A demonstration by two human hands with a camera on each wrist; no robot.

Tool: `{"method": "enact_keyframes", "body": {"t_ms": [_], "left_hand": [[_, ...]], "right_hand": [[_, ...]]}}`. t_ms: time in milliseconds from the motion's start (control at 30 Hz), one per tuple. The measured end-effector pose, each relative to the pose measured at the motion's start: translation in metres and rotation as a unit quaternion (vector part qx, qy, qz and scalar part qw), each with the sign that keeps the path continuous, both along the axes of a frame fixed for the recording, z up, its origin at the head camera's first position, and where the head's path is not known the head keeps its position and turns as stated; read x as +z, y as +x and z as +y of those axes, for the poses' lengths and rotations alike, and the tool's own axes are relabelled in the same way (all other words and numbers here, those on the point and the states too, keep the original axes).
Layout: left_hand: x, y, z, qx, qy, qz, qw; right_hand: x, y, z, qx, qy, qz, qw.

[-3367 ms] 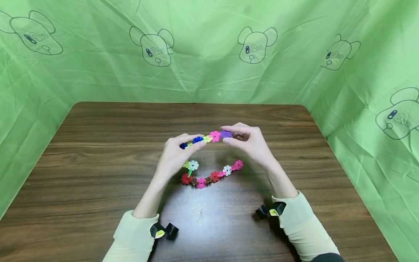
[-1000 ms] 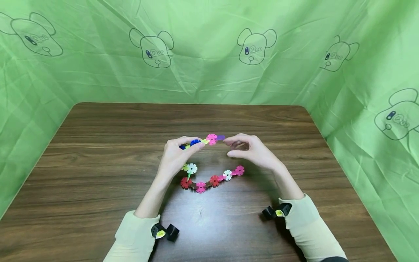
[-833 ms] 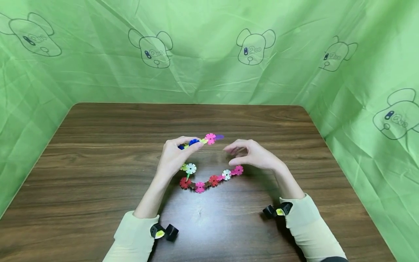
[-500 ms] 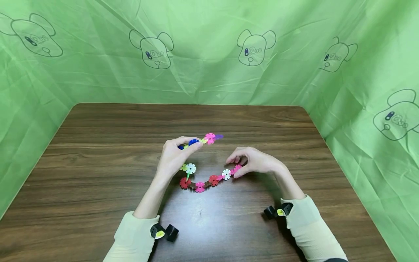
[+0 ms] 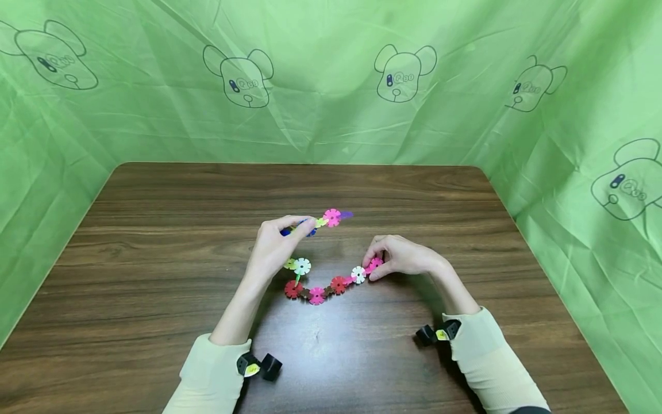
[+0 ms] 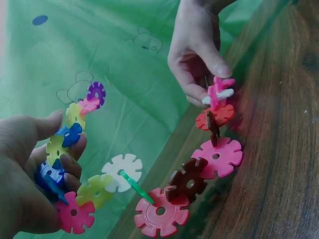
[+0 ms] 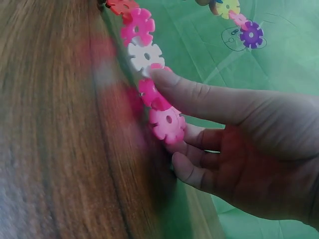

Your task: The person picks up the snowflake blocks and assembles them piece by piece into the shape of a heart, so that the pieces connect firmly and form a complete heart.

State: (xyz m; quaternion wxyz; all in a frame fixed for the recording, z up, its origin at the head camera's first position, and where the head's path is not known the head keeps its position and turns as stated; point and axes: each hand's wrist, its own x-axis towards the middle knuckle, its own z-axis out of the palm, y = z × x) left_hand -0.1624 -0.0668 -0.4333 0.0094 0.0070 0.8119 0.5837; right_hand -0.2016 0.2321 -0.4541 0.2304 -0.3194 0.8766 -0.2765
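Note:
A chain of interlocking snowflake discs in many colours curves between my hands. My left hand holds it by the blue discs, thumb on one side and fingers on the other. Past the left fingertips, a yellow, a pink and a purple disc stick out free. With thumb and fingers my right hand pinches the other end, at the pink discs. Between the hands, white, green, red and brown discs hang in a bend close to the tabletop. The left palm partly hides the blue discs.
The brown wooden table lies beneath both hands. Green cloth printed with bear outlines hangs behind it and along its sides. A small black camera is strapped at each wrist.
My right hand has let go of the purple disc, moved down towards me and taken hold of the pink end. The left hand has stayed in place, its thumb shifting slightly on the blue discs.

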Motion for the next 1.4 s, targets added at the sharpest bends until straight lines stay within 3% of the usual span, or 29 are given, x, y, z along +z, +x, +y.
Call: {"method": "enact_keyframes", "body": {"t_ms": [167, 500, 833, 1000, 1233, 1400], "left_hand": [[0.000, -0.001, -0.002, 0.002, 0.027, -0.015, 0.9995], [-0.005, -0.003, -0.003, -0.017, 0.075, -0.047, 0.9959], [-0.008, -0.004, -0.004, -0.051, 0.127, -0.068, 0.9883], [-0.011, -0.005, -0.005, -0.065, 0.143, -0.071, 0.9850], [-0.015, -0.005, -0.003, -0.073, 0.141, -0.060, 0.9855], [-0.018, -0.007, -0.003, -0.077, 0.130, -0.056, 0.9869]], "right_hand": [[0.002, 0.000, 0.001, -0.008, -0.020, 0.006, 1.000], [0.007, 0.000, -0.001, -0.084, -0.113, -0.001, 0.990], [0.011, 0.001, -0.013, -0.166, -0.226, -0.003, 0.960], [0.012, 0.001, -0.022, -0.188, -0.286, -0.014, 0.940], [0.014, -0.001, -0.036, -0.208, -0.355, 0.005, 0.911], [0.018, -0.002, -0.044, -0.213, -0.357, 0.022, 0.909]]}}
